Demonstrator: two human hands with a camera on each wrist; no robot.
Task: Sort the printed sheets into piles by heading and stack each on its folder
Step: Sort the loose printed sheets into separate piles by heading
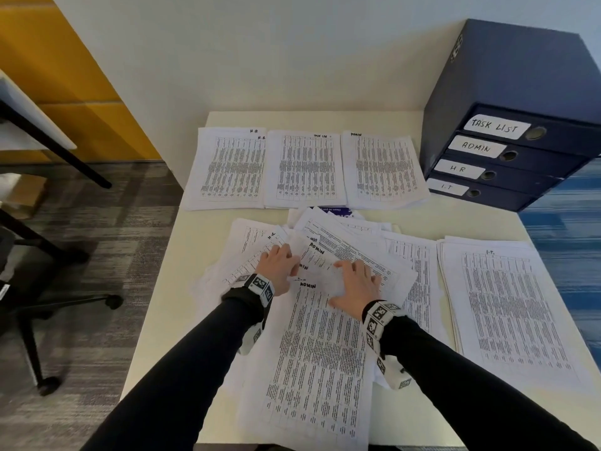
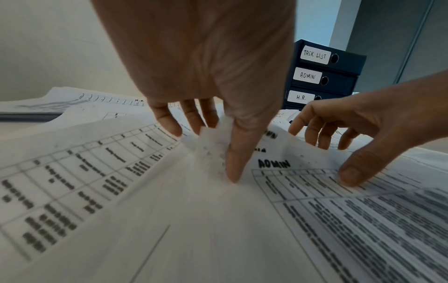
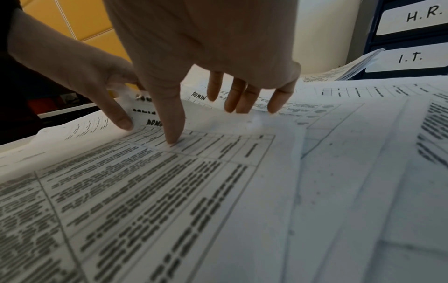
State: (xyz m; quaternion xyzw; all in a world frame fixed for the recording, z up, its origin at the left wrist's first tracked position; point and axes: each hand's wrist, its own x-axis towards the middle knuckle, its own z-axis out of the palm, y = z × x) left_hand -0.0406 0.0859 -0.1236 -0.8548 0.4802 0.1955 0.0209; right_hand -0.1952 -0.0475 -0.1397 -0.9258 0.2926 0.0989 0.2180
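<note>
Four sorted piles of printed sheets: H.R pile [image 1: 227, 167], Task List pile [image 1: 304, 169], Admin pile [image 1: 383, 169], I.T pile [image 1: 507, 307]; one loose unsorted heap [image 1: 325, 320]; four stacked blue box files [image 1: 507, 131]; two hands, left hand [image 1: 278, 268], right hand [image 1: 356, 284]

Soft even light, wide-angle edge bending, motion-blurred wrist views, faint shadows

Black wheeled office chair [image 1: 39, 307] on grey carpet [image 1: 107, 229], yellow wall panel [image 1: 65, 76] behind
</note>
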